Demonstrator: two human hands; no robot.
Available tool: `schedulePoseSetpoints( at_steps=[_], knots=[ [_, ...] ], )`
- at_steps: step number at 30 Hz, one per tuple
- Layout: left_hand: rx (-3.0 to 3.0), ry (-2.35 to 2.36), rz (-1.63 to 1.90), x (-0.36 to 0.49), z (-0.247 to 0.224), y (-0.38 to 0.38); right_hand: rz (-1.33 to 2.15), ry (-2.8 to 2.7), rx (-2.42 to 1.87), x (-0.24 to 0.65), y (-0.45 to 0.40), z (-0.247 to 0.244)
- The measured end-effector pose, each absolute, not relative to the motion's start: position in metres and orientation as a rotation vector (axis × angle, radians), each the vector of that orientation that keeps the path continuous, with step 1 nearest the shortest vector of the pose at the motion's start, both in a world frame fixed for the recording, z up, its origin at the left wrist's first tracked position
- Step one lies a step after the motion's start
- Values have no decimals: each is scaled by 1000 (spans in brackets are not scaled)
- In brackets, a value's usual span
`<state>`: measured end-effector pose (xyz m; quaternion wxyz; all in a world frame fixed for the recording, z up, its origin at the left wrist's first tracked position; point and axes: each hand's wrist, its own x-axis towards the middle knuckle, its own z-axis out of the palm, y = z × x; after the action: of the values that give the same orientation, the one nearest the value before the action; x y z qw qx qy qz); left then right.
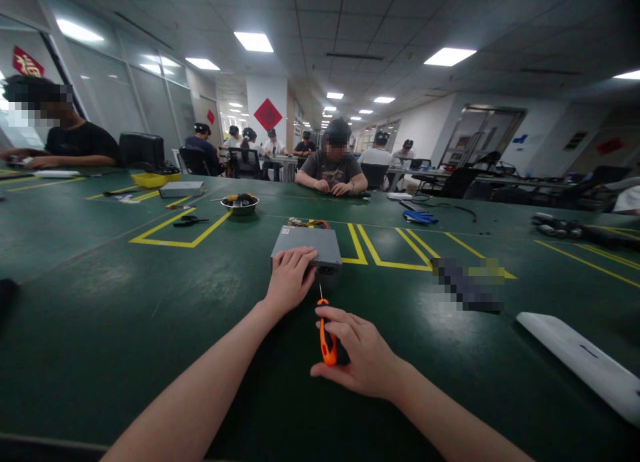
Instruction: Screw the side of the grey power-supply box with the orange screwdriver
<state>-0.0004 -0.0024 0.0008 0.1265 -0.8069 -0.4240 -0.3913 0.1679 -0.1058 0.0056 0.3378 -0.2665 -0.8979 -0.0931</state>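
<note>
My left hand [293, 280] rests flat on top of a grey metal box [323, 245], near its front corner. The box looks like a power supply unit, with a dark socket on the face towards me. My right hand [363, 352] grips an orange-handled screwdriver [327, 339] just in front of the box. The thin shaft points up towards the box's front face, and its tip stands slightly apart from it. Coloured wires [309, 223] stick out behind the box, partly hidden by it.
The green work mat [125, 302] has yellow tape outlines. On it lie a steel bowl of small parts [240, 205], black-handled scissors [190, 221], blue gloves [420, 216] and a long white panel [580, 362]. Co-workers sit at the table's far side and left.
</note>
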Motion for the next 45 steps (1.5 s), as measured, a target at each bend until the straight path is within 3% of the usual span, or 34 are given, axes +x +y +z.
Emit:
schedulePoseSetpoints(
  at_steps=[22,45],
  knots=[
    [-2358,-1254,-1130,0,2,-3,-421,-2235,-546,196,-107,23],
    [-2369,-1248,-1143,0,2,-3,-250,-2542,-740,185,-111,15]
  ],
)
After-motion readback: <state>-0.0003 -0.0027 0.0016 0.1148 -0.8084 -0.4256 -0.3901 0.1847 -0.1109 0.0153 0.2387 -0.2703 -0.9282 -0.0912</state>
